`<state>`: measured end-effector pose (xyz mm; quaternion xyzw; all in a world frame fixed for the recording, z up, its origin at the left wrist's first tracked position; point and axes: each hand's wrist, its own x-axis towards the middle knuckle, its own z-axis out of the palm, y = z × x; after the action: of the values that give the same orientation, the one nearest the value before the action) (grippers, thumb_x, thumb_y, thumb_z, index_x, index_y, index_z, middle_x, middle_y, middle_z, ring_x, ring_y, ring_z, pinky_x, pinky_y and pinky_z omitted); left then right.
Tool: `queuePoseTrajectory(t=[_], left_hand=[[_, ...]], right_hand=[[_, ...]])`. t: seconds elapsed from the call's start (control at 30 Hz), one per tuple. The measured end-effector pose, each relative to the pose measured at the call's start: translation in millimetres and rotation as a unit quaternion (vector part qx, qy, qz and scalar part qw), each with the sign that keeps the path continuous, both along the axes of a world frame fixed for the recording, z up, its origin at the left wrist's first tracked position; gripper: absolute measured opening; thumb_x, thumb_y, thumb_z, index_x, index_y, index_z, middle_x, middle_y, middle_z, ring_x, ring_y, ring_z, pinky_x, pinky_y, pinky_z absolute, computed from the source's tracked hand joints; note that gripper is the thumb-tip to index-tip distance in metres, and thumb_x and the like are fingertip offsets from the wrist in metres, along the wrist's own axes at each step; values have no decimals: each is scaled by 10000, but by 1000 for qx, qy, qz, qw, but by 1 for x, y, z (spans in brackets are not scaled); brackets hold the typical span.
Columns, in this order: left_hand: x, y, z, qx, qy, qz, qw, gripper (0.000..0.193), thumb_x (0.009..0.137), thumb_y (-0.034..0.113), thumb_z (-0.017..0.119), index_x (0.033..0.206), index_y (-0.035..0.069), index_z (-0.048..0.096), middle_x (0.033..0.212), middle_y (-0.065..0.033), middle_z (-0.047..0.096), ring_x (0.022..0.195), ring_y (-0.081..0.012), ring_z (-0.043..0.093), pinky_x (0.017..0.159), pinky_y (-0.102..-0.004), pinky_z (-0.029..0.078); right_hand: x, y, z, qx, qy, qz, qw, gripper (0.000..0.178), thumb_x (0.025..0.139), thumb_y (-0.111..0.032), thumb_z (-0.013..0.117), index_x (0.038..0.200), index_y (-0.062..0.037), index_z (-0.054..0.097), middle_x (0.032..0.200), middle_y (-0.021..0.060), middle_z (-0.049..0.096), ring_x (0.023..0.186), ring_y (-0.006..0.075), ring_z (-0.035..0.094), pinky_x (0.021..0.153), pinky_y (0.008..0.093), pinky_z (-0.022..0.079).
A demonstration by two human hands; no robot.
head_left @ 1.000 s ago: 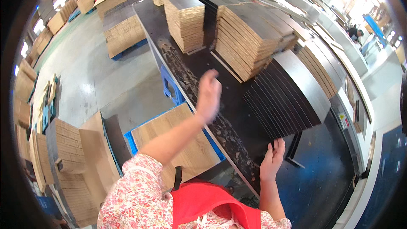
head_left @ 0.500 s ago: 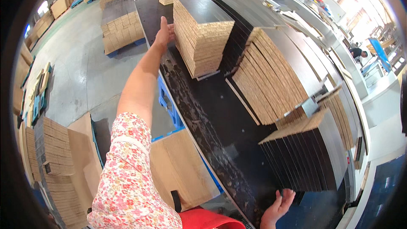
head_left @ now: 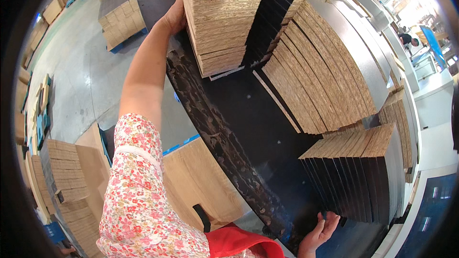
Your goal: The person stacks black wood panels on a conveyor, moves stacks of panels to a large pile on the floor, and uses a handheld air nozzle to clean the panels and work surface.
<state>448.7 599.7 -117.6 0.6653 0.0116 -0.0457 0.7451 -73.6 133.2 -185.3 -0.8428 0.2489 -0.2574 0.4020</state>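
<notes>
My left hand (head_left: 176, 13) is stretched far forward and lies along the left side of a tall stack of chipboard panels (head_left: 222, 26) with a dark grey top face. Its fingers run up the stack's side, partly hidden, and it is not gripping around a panel. At the lower right, my right hand (head_left: 321, 231) has its fingers curled, with a small dark thing at the fingertips that I cannot make out. Just beyond it, several dark-faced panels (head_left: 354, 181) stand on edge in a row on the black worktop (head_left: 248, 114).
More chipboard panels (head_left: 320, 67) lean on edge at the right, with a thin strip (head_left: 276, 100) beside them. A wood-coloured board (head_left: 203, 181) lies below the worktop's left edge. Other panel stacks (head_left: 122, 16) stand on the grey floor (head_left: 71, 95). A person (head_left: 409, 39) is far right.
The view has shifted, and the tall stack now looks larger and nearer the top edge. My left hand stays at the stack's left side; my right hand remains near the upright dark panels.
</notes>
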Motion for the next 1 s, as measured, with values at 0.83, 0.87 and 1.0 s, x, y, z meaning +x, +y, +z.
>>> queuePoseTrajectory(t=[0.83,0.87,1.0], left_hand=[[-143,-100,-56,-152,-27,9,988,823,964,679,173,1431,42,405,1385,-116,501,1245,-248,476,1067,-365,351],[-151,-108,-58,-160,-34,21,986,817,969,672,173,1430,39,406,1384,-116,502,1244,-247,475,1068,-364,349],[-188,-138,-56,-160,-74,89,980,793,986,647,172,1423,29,409,1378,-115,503,1242,-247,473,1071,-359,342]], right_hand=[[13,6,-9,54,-123,83,987,507,956,72,438,1446,23,321,1380,152,425,1230,232,500,976,392,504],[14,6,-8,51,-128,88,987,507,954,74,438,1445,24,321,1377,152,426,1231,232,500,976,393,504],[22,12,1,56,-116,75,989,455,943,81,430,1394,39,381,1337,158,446,1218,249,509,956,371,517]])
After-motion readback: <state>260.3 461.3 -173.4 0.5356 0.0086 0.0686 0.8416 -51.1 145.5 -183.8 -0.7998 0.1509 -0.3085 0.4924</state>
